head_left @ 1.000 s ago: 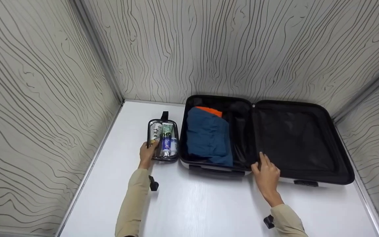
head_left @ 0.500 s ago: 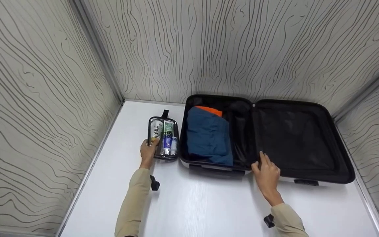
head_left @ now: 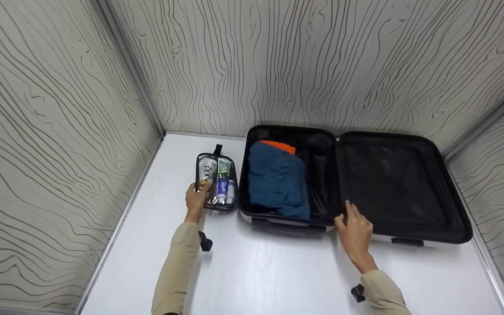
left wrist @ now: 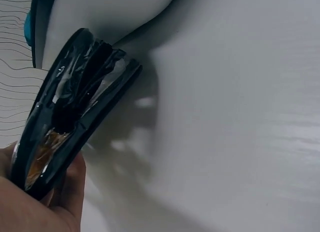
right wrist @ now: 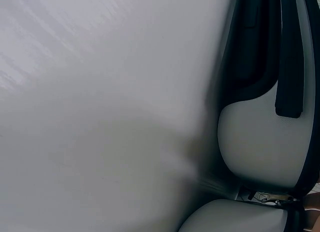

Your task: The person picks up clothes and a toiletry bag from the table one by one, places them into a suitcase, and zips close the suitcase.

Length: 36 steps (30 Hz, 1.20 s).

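At the far left, your left hand (head_left: pixel 196 200) grips the clear toiletry pouch (head_left: pixel 215 179) by its near-left edge, thumb over the top face and fingers on the far side. The pouch is just left of the suitcase (head_left: pixel 340 175), its black strap (head_left: pixel 218 149) pointing to the back wall (head_left: pixel 287 65); judging by the shadow in the left wrist view, it seems raised off the tabletop (head_left: pixel 256 271). You have it by one edge only, so the weight of the green tube (head_left: pixel 224 165), the blue-and-white tube (head_left: pixel 222 187) and the other toiletries probably pulls the free side down: pinch firmly through the black piping, and hold the face level rather than squeezing the soft window. Moving on rightward, the suitcase's left half (head_left: pixel 320 188) is right beside the pouch, so any move that way calls for height enough to clear the rim without snagging the strap. The folded blue garment (head_left: pixel 277 179) lies over something orange (head_left: pixel 280 146) in there; a slow, flat approach would spare its folds. At the hinge, your right hand (head_left: pixel 356 234) rests on the near edge; whether those fingers grip it I cannot tell. Light pressure there should steady both the left half and the lined right half (head_left: pixel 392 188).
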Each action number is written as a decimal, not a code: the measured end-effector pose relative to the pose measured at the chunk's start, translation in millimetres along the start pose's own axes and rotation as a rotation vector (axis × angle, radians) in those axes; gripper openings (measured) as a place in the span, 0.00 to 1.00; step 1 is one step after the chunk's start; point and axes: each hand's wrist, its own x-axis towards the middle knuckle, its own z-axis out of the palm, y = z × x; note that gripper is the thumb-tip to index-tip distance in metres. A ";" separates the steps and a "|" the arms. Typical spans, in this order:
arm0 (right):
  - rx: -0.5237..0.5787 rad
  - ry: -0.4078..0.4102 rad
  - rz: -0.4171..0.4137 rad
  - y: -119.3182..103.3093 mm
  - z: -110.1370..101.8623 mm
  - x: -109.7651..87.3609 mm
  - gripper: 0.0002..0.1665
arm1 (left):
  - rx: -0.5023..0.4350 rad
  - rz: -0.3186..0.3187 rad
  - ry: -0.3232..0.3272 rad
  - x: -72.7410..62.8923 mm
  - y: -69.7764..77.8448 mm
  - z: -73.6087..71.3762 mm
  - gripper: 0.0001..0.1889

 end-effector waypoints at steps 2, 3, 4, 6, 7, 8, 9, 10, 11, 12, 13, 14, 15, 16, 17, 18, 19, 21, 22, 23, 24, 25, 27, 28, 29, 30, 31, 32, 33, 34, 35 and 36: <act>0.001 -0.001 0.000 -0.2 -0.1 0.1 0.26 | 0.000 -0.008 -0.004 0.0 0.9 -0.4 0.25; 0.001 -0.001 0.001 -0.6 -0.3 0.0 0.26 | 0.005 -0.008 -0.005 0.2 1.5 -0.4 0.25; 0.003 -0.002 0.002 -0.7 -0.2 0.0 0.26 | 0.008 -0.008 -0.005 0.3 2.1 -0.4 0.26; 0.005 -0.001 0.004 -1.2 -0.3 -0.1 0.27 | 0.018 -0.004 -0.003 0.5 3.4 -0.4 0.26; 0.007 -0.001 0.006 -1.5 -0.4 -0.2 0.27 | 0.021 -0.001 -0.001 0.5 4.1 -0.5 0.25; 0.007 -0.001 0.008 -1.8 -0.4 -0.2 0.27 | 0.025 0.001 0.002 0.5 4.7 -0.5 0.25; 0.008 -0.002 0.010 -2.1 -0.3 -0.3 0.27 | 0.027 0.005 0.006 0.5 5.3 -0.5 0.25; 0.009 -0.003 0.013 -2.2 -0.1 -0.4 0.27 | 0.026 0.007 0.011 0.3 5.9 -0.7 0.24; 0.010 -0.004 0.016 -2.5 -0.1 -0.5 0.27 | 0.022 0.011 0.017 0.1 6.5 -0.9 0.23; 0.011 -0.005 0.018 -2.8 -0.1 -0.5 0.27 | 0.020 0.016 0.026 -0.3 7.2 -1.0 0.23; 0.011 -0.005 0.018 -2.8 0.1 -0.6 0.27 | 0.016 0.021 0.035 -0.5 8.1 -1.0 0.22; 0.011 -0.005 0.018 -3.0 0.1 -0.6 0.27 | 0.008 0.023 0.040 -0.7 9.2 -1.1 0.21; 0.013 -0.005 0.018 -3.1 0.2 -0.6 0.27 | -0.001 0.026 0.044 -0.8 10.5 -1.3 0.21; 0.012 -0.003 0.018 -3.1 0.3 -0.6 0.27 | -0.013 0.026 0.045 -0.8 11.9 -1.4 0.21; 0.011 -0.001 0.017 -3.0 0.3 -0.6 0.27 | -0.019 0.027 0.046 -0.6 13.1 -1.4 0.21; 0.010 0.003 0.014 -3.1 0.3 -0.4 0.27 | -0.022 0.030 0.046 0.0 14.1 -1.3 0.21; 0.008 0.006 0.011 -3.0 0.4 -0.2 0.27 | -0.026 0.031 0.044 0.6 15.3 -1.2 0.21; 0.008 0.009 0.011 -3.0 0.4 0.1 0.27 | -0.040 0.035 0.043 2.0 17.6 -1.0 0.21; 0.008 0.010 0.011 -2.8 0.3 0.2 0.26 | -0.047 0.038 0.046 2.6 18.8 -0.8 0.21; 0.007 0.009 0.008 -2.7 0.2 0.3 0.26 | -0.058 0.041 0.050 3.1 20.2 -0.6 0.20; 0.007 0.005 0.006 -2.6 0.0 0.4 0.26 | -0.074 0.042 0.052 3.4 21.9 -0.5 0.20; 0.007 0.004 0.006 -2.3 -0.2 0.4 0.26 | -0.093 0.039 0.053 3.2 24.0 -0.4 0.19; 0.005 -0.002 0.006 -1.5 -0.5 0.4 0.26 | -0.133 0.034 0.051 3.3 28.2 -0.3 0.18; 0.004 -0.005 0.005 -1.2 -0.7 0.4 0.26 | -0.149 0.029 0.048 3.1 30.5 -0.4 0.17; 0.003 -0.007 0.005 -1.0 -0.9 0.4 0.26 | -0.166 0.024 0.045 2.9 32.7 -0.4 0.17; 0.004 -0.008 0.007 -0.9 -1.1 0.4 0.26 | -0.179 0.020 0.041 2.8 34.8 -0.4 0.16; 0.004 -0.009 0.008 -0.8 -1.2 0.4 0.26 | -0.194 0.016 0.036 2.9 36.9 -0.4 0.16; 0.003 -0.012 0.010 -0.5 -1.0 0.3 0.26 | -0.205 0.014 0.031 3.3 38.8 -0.6 0.15; 0.004 -0.016 0.012 -0.6 -1.0 0.2 0.26 | -0.216 0.012 0.029 3.3 41.1 -0.7 0.15; 0.006 -0.019 0.015 -0.7 -1.1 0.0 0.27 | -0.222 0.013 0.029 2.9 43.9 -1.0 0.14; 0.007 -0.022 0.017 -0.7 -1.1 -0.2 0.27 | -0.225 0.017 0.026 3.2 46.4 -1.2 0.14; 0.011 -0.024 0.021 -0.8 -1.1 -0.4 0.27 | -0.225 0.023 0.023 3.3 49.4 -1.4 0.14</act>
